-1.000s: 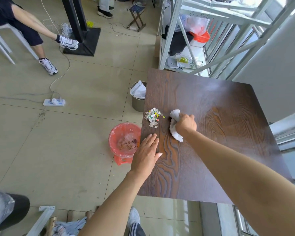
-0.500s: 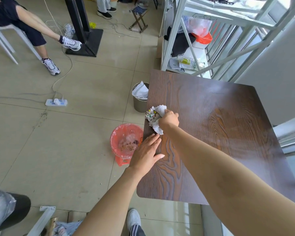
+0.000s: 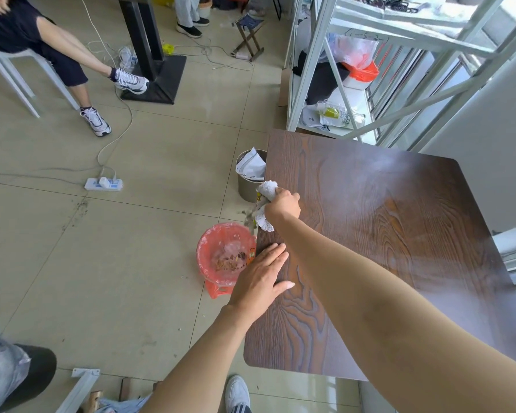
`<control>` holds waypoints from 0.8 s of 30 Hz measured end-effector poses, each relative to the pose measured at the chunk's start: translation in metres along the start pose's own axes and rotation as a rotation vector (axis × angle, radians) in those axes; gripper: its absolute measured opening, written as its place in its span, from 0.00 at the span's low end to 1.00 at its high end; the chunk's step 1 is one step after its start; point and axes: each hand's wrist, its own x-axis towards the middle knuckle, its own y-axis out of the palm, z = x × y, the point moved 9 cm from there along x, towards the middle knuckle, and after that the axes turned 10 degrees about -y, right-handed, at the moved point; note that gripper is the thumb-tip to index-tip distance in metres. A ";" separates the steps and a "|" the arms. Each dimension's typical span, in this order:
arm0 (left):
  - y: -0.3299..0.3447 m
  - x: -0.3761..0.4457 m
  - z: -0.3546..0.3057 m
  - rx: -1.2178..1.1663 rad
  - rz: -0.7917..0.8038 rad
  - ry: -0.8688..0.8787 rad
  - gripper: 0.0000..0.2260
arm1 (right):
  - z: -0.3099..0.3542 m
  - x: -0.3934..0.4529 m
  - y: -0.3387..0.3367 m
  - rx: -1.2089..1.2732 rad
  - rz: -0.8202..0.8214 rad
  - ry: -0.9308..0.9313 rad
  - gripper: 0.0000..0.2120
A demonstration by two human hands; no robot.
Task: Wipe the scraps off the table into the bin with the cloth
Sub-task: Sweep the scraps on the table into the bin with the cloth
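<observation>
My right hand [image 3: 283, 205] grips a white cloth [image 3: 265, 204] at the left edge of the dark wooden table [image 3: 385, 234]. Small scraps [image 3: 249, 217], blurred, are in the air just off that edge, above the red bin [image 3: 225, 257] lined with a clear bag that stands on the floor below. My left hand [image 3: 259, 278] lies flat on the table's left edge, nearer me, fingers apart and holding nothing.
A grey metal bin [image 3: 246, 186] with white paper stands on the floor beyond the red one. A white shelf rack [image 3: 325, 93] is behind the table. A seated person's legs [image 3: 81, 81], a power strip [image 3: 103, 183] and cables are on the floor at left.
My right hand has swept the cloth left across the table, pushing the scrap pile to the edge and off it. The left hand has stayed in place.
</observation>
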 end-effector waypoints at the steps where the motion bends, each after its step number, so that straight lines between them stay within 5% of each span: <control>1: 0.000 0.001 0.000 0.000 0.002 0.001 0.29 | 0.003 0.001 0.001 0.003 0.005 -0.006 0.19; 17: -0.014 0.005 -0.010 -0.057 -0.009 -0.003 0.29 | 0.045 0.017 0.027 -0.247 0.117 -0.227 0.18; 24: -0.024 0.002 -0.013 -0.077 -0.050 0.007 0.15 | 0.073 0.012 0.057 -0.519 0.235 -0.451 0.19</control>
